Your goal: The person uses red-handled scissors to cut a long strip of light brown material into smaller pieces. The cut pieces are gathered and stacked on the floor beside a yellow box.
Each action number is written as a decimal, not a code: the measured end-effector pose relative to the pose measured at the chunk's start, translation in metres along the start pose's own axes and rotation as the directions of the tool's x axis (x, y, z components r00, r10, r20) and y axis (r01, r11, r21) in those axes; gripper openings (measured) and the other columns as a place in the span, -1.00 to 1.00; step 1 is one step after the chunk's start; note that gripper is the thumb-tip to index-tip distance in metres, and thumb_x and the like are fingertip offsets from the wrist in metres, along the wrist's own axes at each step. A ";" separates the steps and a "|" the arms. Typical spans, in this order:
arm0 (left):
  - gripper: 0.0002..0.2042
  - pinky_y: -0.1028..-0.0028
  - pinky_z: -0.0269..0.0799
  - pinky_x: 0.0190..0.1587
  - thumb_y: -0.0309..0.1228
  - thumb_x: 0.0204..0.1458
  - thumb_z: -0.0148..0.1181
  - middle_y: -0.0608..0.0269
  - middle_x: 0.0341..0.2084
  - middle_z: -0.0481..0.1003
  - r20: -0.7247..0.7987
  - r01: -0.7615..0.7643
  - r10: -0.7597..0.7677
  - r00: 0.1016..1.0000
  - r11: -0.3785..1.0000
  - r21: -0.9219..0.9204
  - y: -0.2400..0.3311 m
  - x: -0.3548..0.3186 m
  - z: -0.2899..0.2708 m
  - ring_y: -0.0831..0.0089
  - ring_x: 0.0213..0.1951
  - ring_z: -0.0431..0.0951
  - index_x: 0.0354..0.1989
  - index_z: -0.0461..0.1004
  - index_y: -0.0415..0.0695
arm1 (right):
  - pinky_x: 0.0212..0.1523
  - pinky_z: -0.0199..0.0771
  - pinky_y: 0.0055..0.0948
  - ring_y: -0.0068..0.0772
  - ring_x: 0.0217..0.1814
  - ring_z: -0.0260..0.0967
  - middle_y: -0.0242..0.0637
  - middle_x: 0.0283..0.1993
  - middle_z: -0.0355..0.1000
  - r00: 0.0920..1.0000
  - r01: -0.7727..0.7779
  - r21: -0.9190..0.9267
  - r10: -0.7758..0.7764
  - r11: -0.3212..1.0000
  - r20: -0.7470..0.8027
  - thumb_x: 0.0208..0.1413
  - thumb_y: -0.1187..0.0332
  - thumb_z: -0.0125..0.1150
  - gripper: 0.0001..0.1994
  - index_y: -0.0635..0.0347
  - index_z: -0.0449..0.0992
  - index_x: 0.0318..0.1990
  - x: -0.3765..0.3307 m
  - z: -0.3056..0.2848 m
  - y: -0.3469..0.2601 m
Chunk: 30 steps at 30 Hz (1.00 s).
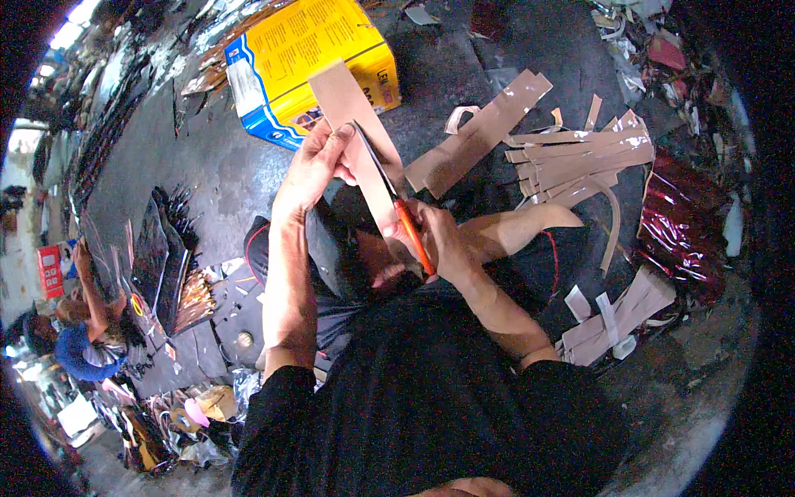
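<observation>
My left hand [310, 170] pinches a long tan strip [342, 93] at its left edge, thumb on top, and holds it slanting over my lap. My right hand [445, 242] is closed around the orange handles of a pair of scissors [411, 232]. The dark blades lie along the strip's length and point toward my left thumb. Whether the strip is leather or card, I cannot tell. Just right of it, a few wide tan strips [484, 132] lie overlapping on the floor.
A yellow and blue box [306, 54] stands ahead. Rightward lie a pile of narrow tan strips [580, 157], a shiny dark red sheet [681, 224] and another strip bundle [621, 319]. At far left another person [93, 344] sits near dark stacked sheets [157, 257]. Scraps litter the edges.
</observation>
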State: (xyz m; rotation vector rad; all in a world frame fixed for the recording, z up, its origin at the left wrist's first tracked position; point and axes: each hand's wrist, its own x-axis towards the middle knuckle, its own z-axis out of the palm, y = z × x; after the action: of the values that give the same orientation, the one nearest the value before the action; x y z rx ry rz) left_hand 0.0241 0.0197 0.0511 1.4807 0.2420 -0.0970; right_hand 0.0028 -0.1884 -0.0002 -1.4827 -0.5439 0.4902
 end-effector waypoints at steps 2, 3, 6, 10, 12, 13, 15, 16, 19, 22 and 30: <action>-0.82 0.64 0.39 -0.61 -0.29 0.18 -0.10 0.35 -0.56 0.44 0.041 -0.039 0.037 0.998 0.998 0.046 -0.002 -0.005 0.006 0.61 -0.61 0.44 -0.20 0.30 -0.14 | -0.39 0.33 -0.15 0.08 -0.42 0.36 -0.01 -0.50 0.37 1.000 -0.007 -0.302 0.011 0.953 0.014 0.13 0.09 -0.01 -0.66 0.24 0.39 -0.27 0.004 -0.003 -0.011; -0.82 0.64 0.38 -0.61 -0.29 0.18 -0.10 0.35 -0.56 0.44 0.066 -0.059 0.054 0.996 0.996 0.073 -0.002 -0.008 0.009 0.61 -0.61 0.43 -0.20 0.30 -0.14 | -0.38 0.33 -0.15 0.07 -0.41 0.36 0.00 -0.49 0.37 1.000 0.005 -0.528 0.006 0.849 0.019 0.13 0.09 -0.01 -0.66 0.24 0.40 -0.29 0.007 -0.005 -0.019; -0.80 0.64 0.38 -0.62 -0.29 0.18 -0.10 0.35 -0.57 0.43 0.059 -0.048 0.045 0.997 0.997 0.063 0.004 -0.014 0.015 0.61 -0.62 0.44 -0.17 0.31 -0.15 | -0.41 0.42 -0.20 -0.04 -0.42 0.43 -0.08 -0.50 0.42 0.999 -0.003 -0.444 -0.011 0.896 -0.030 0.01 0.06 0.14 -0.65 0.19 0.44 -0.31 0.009 0.000 -0.012; -0.78 0.62 0.42 -0.62 -0.28 0.18 -0.11 0.32 -0.58 0.44 -0.015 -0.002 0.001 1.000 0.999 -0.032 0.018 -0.016 0.007 0.60 -0.61 0.46 -0.16 0.29 -0.17 | -0.32 0.35 -0.19 0.04 -0.34 0.39 -0.04 -0.40 0.41 0.988 -0.138 -0.144 0.146 0.980 0.051 0.09 0.12 0.01 -0.69 0.23 0.41 -0.30 -0.004 0.001 -0.045; -0.78 0.64 0.41 -0.62 -0.28 0.19 -0.12 0.31 -0.58 0.45 -0.021 -0.064 0.065 0.998 0.998 0.025 0.027 -0.012 0.006 0.60 -0.63 0.45 -0.14 0.29 -0.17 | -0.30 0.35 -0.19 0.04 -0.31 0.39 -0.03 -0.38 0.41 0.993 -0.033 -0.231 0.058 0.972 0.102 0.08 0.15 0.03 -0.71 0.23 0.40 -0.28 -0.006 -0.005 -0.043; -0.78 0.64 0.40 -0.63 -0.29 0.19 -0.12 0.31 -0.58 0.45 -0.016 -0.099 0.100 0.995 0.994 0.047 0.027 -0.013 0.007 0.60 -0.63 0.45 -0.13 0.29 -0.17 | -0.28 0.35 -0.19 0.04 -0.29 0.40 -0.02 -0.37 0.41 0.981 0.168 -0.383 -0.116 0.908 0.155 0.07 0.16 0.04 -0.71 0.23 0.39 -0.26 -0.002 -0.009 -0.033; -0.78 0.65 0.39 -0.63 -0.29 0.20 -0.13 0.30 -0.58 0.45 0.004 -0.169 0.170 0.986 0.981 0.094 0.024 -0.018 0.014 0.61 -0.64 0.44 -0.12 0.29 -0.16 | -0.25 0.35 -0.19 0.04 -0.25 0.40 -0.01 -0.34 0.41 0.972 0.228 -0.511 -0.164 0.829 0.168 0.06 0.17 0.04 -0.71 0.23 0.37 -0.21 0.005 -0.009 -0.030; -0.78 0.65 0.38 -0.64 -0.29 0.20 -0.14 0.31 -0.58 0.45 -0.012 -0.166 0.168 0.986 0.982 0.088 0.029 -0.020 0.021 0.61 -0.65 0.44 -0.13 0.29 -0.16 | -0.24 0.35 -0.19 0.04 -0.22 0.39 -0.01 -0.32 0.41 0.993 0.097 -0.500 -0.051 0.860 0.105 0.07 0.17 0.04 -0.70 0.22 0.35 -0.19 0.009 -0.005 -0.032; -0.79 0.63 0.31 -0.62 -0.27 0.21 -0.13 0.42 -0.61 0.39 -0.021 -0.128 0.130 0.991 0.986 0.105 0.028 -0.022 0.025 0.64 -0.66 0.38 -0.17 0.31 -0.14 | -0.18 0.34 -0.21 0.02 -0.18 0.38 -0.01 -0.29 0.40 0.996 -0.010 -0.269 0.032 0.963 0.078 0.08 0.16 0.01 -0.68 0.22 0.32 -0.15 0.014 -0.003 -0.032; -0.79 0.64 0.30 -0.62 -0.27 0.21 -0.13 0.42 -0.60 0.39 0.004 -0.134 0.135 0.991 0.985 0.105 0.026 -0.022 0.023 0.64 -0.66 0.37 -0.16 0.31 -0.13 | -0.20 0.34 -0.24 -0.06 -0.23 0.39 -0.05 -0.32 0.40 1.000 0.017 -0.067 -0.017 0.998 -0.002 0.06 0.20 0.01 -0.71 0.23 0.33 -0.19 0.013 0.004 -0.017; -0.80 0.64 0.37 -0.43 -0.33 0.18 -0.09 0.40 -0.49 0.44 -0.049 -0.170 0.178 0.983 0.975 0.140 0.033 -0.014 0.009 0.63 -0.49 0.44 -0.15 0.36 -0.17 | -0.33 0.32 -0.34 -0.25 -0.36 0.38 -0.17 -0.40 0.40 0.981 0.193 -0.325 -0.170 0.926 0.097 0.04 0.20 0.00 -0.75 0.21 0.38 -0.28 0.007 -0.002 -0.032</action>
State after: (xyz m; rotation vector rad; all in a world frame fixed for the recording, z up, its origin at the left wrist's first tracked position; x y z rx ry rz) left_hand 0.0185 0.0126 0.0870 1.6349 0.1565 0.0753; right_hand 0.0086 -0.1869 0.0316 -1.7213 -0.8418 0.3111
